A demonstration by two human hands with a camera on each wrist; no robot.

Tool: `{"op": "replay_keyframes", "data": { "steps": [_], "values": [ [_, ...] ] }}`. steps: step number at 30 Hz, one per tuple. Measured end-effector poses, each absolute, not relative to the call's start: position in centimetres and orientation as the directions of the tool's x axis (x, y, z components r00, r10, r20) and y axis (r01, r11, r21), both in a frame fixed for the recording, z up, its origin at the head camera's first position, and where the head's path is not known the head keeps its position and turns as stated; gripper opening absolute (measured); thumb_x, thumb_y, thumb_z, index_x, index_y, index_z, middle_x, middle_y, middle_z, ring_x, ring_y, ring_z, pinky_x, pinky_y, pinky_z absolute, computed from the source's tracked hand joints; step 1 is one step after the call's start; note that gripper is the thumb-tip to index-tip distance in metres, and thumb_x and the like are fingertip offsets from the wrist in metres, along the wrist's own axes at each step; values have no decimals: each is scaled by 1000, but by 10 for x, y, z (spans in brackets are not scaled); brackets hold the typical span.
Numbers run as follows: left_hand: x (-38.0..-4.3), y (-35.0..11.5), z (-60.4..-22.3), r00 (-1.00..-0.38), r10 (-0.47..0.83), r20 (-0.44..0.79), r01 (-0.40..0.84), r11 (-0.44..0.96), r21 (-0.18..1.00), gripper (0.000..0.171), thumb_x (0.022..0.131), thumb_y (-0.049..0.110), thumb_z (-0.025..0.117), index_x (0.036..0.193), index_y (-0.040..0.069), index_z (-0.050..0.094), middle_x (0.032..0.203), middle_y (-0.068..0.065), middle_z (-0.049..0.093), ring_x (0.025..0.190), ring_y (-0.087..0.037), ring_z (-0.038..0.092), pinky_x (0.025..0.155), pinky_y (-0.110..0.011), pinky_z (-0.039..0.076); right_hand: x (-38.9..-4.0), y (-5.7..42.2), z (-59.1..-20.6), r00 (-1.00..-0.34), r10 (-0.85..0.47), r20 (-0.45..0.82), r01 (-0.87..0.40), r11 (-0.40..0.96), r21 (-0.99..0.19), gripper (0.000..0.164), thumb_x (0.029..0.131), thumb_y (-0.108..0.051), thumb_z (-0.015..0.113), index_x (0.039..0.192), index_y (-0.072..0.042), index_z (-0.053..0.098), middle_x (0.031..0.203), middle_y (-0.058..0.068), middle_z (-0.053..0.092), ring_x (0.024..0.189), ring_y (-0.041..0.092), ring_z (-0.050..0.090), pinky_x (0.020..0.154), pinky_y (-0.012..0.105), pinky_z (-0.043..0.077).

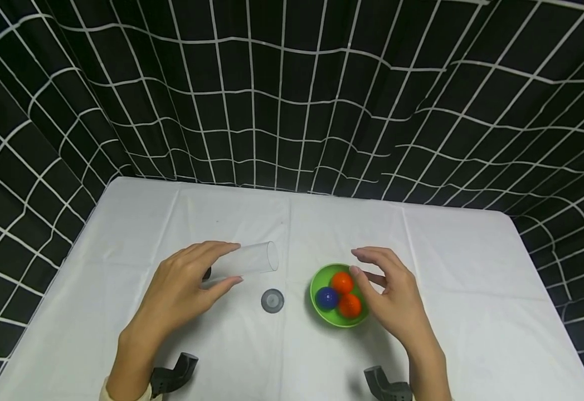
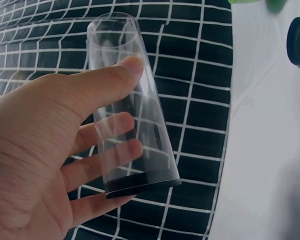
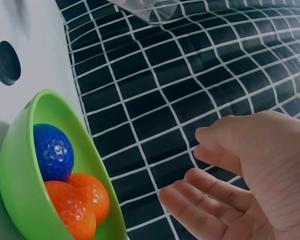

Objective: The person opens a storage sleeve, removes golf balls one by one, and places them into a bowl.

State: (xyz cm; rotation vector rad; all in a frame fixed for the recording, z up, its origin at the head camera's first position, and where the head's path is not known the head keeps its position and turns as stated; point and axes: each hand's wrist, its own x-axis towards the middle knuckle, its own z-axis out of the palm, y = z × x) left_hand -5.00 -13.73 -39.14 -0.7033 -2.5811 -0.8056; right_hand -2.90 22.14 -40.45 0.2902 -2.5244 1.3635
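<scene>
My left hand [image 1: 186, 278] grips a clear plastic tube [image 1: 254, 258], thumb on one side and fingers round the other. The tube is tilted on its side in the head view, its open mouth pointing right; a black cap [image 2: 142, 182] closes the other end. My right hand [image 1: 392, 292] is over the right edge of a green bowl [image 1: 324, 317], fingers loosely bent and holding nothing. In the bowl lie a blue dimpled ball [image 1: 327, 298] and two orange balls [image 1: 349, 306]. A round dark grey lid [image 1: 272, 301] lies flat between tube and bowl.
A white cloth [image 1: 472, 312] with fold creases covers the table. Black curtains with a white grid [image 1: 297, 100] hang behind it and on both sides. Dark wrist-camera mounts [image 1: 174, 376] stick out from both wrists above the cloth.
</scene>
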Motion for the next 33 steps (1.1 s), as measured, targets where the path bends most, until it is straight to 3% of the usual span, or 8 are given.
{"op": "replay_keyframes", "data": {
  "steps": [6,15,23,29,33],
  "values": [
    [-51,-134,-387,-808,359,467,563,704,433,48,86,34,89,130,21,74,122,5,78,114,-19,75,93,-43,62,-32,219,-399,-938,-68,340,-320,549,-772,30,95,0,75,124,-4,72,128,8,69,116,-10,61,90,10,57],
    [-50,-139,-388,-823,339,456,543,703,458,52,84,32,90,132,21,73,121,4,78,109,-18,77,81,-40,63,-29,227,-398,-947,-43,320,-287,563,-775,28,98,-3,73,125,-5,72,129,9,69,117,-10,61,91,7,55],
    [-52,-142,-395,-861,322,393,502,656,563,59,86,28,90,139,22,67,125,5,73,115,-17,73,93,-41,62,-28,232,-399,-948,-32,315,-281,546,-789,27,98,-2,72,125,-5,72,129,8,69,116,-7,63,91,8,55],
    [-57,-143,-409,-901,354,250,417,556,718,58,87,19,88,140,20,65,126,7,68,110,-13,71,98,-35,61,-26,231,-399,-954,-32,298,-265,550,-792,29,99,-4,72,128,-6,71,128,8,69,115,-8,63,91,8,56],
    [-60,-148,-415,-915,369,162,339,488,804,57,85,13,89,135,16,62,127,2,67,115,-19,72,103,-36,61,-26,232,-399,-957,-26,288,-251,570,-783,33,99,-7,72,132,-8,70,126,7,70,113,-10,63,89,6,55]
  ]
}}
